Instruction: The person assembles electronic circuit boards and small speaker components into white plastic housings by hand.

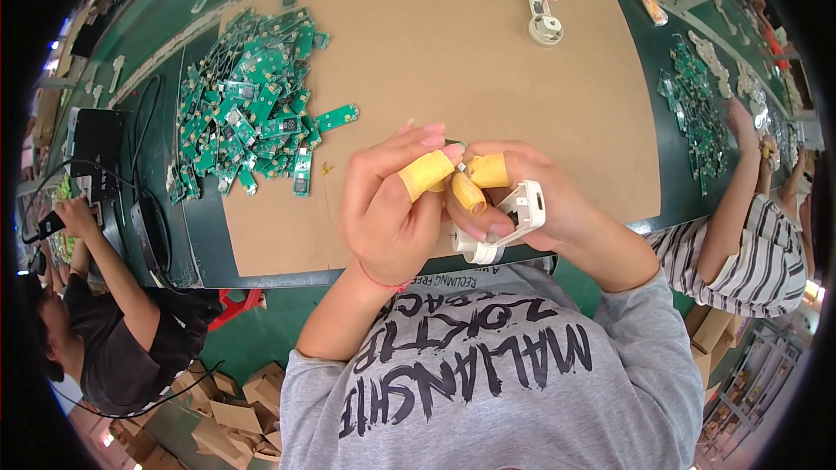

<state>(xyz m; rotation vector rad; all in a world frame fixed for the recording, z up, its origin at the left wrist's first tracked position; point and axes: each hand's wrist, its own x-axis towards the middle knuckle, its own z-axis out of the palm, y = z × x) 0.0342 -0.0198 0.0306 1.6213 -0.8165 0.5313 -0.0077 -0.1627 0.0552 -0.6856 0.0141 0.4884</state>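
Note:
My left hand [392,200] and my right hand [535,187] meet over the near edge of the table, with yellow tape wrapped around several fingertips. The right fingers curl around a white plastic housing [522,211], which has a slot at one end and a round part at the other. Between the fingertips of both hands is a small piece with a metallic glint [461,167], mostly covered. The left fingers are pinched together at it, and what they hold is too hidden to name.
Brown cardboard [418,52] covers the table. A heap of green circuit boards [257,96] lies at left. Another white housing [542,17] rests at far right. More boards [697,109] lie beside a person in stripes [740,252]. A person in black [122,339] works at left, near cables.

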